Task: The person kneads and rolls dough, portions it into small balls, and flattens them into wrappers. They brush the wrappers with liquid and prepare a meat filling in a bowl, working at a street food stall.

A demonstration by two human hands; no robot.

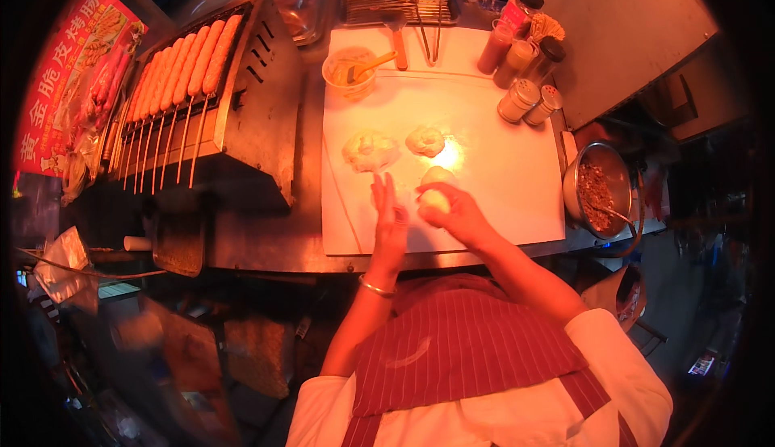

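Observation:
Between the thumb and fingers of my right hand point(458, 219) is a pale, rounded lump of dough point(436, 200). My left hand point(389, 217) is held edge-on just to its left, fingers stretched out and nothing in them. Right behind the held lump, another dough ball point(437, 175) sits on the white board point(517, 197). Farther back on the board lie two flattened dough pieces: a wide one point(370, 150) at the left and a smaller, wrinkled one point(425, 140) beside it. A bright patch of light shines near the smaller piece.
Skewered sausages point(173, 68) line a metal grill point(258, 116) at left. A tub point(349, 76) with a yellow-handled tool stands at the board's far left. Sauce bottles point(495, 46) and shakers point(518, 101) are back right; a filling bowl point(597, 185) is right. Behind is a wire rack point(367, 3).

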